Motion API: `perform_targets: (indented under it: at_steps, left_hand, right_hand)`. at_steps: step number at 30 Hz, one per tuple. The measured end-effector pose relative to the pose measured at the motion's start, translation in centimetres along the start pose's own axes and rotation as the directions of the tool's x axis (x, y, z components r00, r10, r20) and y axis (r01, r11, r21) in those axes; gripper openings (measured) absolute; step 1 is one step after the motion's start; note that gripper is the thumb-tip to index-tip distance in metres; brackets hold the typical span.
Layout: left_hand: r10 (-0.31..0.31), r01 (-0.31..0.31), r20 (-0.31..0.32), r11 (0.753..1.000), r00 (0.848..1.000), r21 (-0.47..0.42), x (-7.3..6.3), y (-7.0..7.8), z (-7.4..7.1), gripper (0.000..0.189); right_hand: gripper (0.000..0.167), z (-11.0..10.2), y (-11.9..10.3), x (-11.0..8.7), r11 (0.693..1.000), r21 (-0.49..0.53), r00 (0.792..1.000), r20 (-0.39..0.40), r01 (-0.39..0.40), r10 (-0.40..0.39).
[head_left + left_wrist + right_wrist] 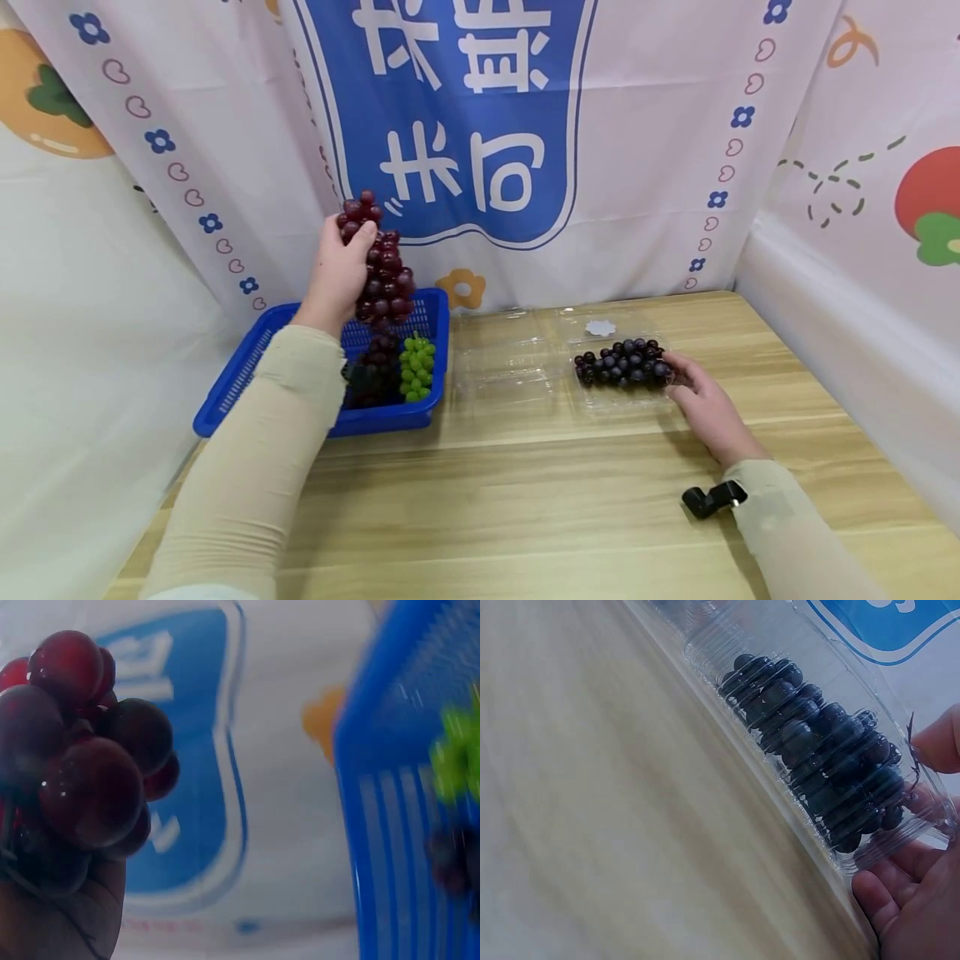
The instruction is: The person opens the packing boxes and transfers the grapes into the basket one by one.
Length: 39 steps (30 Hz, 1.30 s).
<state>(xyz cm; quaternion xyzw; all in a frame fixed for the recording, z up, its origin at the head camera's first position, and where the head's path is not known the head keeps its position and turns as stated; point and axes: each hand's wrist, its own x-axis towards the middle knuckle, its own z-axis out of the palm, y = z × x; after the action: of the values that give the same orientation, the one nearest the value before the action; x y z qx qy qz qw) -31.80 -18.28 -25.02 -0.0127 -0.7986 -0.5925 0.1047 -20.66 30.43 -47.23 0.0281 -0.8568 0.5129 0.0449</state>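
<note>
High over the blue plastic basket (390,422), my left hand (335,271) grips a long bunch of red grapes (387,287) near its top, and the bunch hangs down. Its shiny berries (90,791) fill the left side of the left wrist view. Inside the basket lie green grapes (417,368) and darker grapes (372,367). To the right, a bunch of black grapes (622,364) lies in a clear plastic box (611,403). My right hand (708,411) holds that box at its right end, thumb (939,742) beside the grape stem and fingers (900,874) around the outside.
Another clear plastic box (502,387) stands between the basket and the box of black grapes. A printed cloth (645,208) hangs behind the wooden table (510,508). A small black device (712,498) sits at my right wrist.
</note>
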Motion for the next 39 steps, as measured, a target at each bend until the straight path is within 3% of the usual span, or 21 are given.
perform_targets:
  at_steps: [4, 7, 13, 18, 21, 27, 29, 36, 39]
  left_hand:
    - [-0.017, 0.011, 0.027, 0.98, 0.999, 0.2, 0.9, -1.2, -2.5, 0.072]
    - [-0.035, 0.012, 0.055, 0.925, 0.998, 0.379, 1.4, -2.3, -4.2, 0.079]
    - [-0.135, 0.032, 0.11, 0.761, 0.985, 0.648, 2.9, -5.7, -6.4, 0.077]
    - [-0.261, 0.004, 0.195, 0.607, 0.945, 0.795, 3.9, -7.8, -7.4, 0.074]
    - [-0.319, -0.018, 0.234, 0.556, 0.918, 0.831, 4.0, -8.7, -7.5, 0.073]
    - [-0.464, -0.009, 0.274, 0.495, 0.843, 0.869, 3.8, -10.7, -7.1, 0.077]
    - [-0.49, -0.018, 0.289, 0.485, 0.822, 0.874, 3.8, -11.4, -6.9, 0.078]
    - [-0.505, -0.073, 0.359, 0.5, 0.785, 0.863, 3.3, -13.9, -6.6, 0.078]
    - [-0.51, -0.084, 0.387, 0.518, 0.768, 0.851, 3.0, -14.7, -6.4, 0.076]
  right_hand:
    - [0.06, -0.1, 0.0, 0.0, 1.0, 0.003, 1.0, -0.001, 0.001, -0.001]
    - [0.06, -0.1, 0.0, 0.0, 1.0, 0.007, 1.0, -0.001, 0.001, -0.001]
    - [0.058, 0.0, 0.0, 0.1, 1.0, 0.008, 1.0, 0.0, 0.014, -0.014]
    - [0.057, 0.1, 0.1, 0.1, 1.0, -0.002, 1.0, 0.009, 0.012, -0.012]
    - [0.057, 0.1, 0.2, 0.1, 1.0, -0.006, 1.0, 0.0, 0.009, -0.009]
    - [0.057, 0.0, -0.1, 0.1, 1.0, -0.009, 1.0, -0.002, 0.01, -0.01]
    - [0.056, 0.0, -0.2, 0.0, 1.0, -0.007, 1.0, -0.001, 0.007, -0.007]
    - [0.056, 0.0, -0.2, 0.1, 1.0, 0.002, 1.0, -0.002, 0.006, -0.006]
    - [0.056, -0.1, -0.1, 0.2, 1.0, -0.004, 1.0, 0.001, 0.007, -0.007]
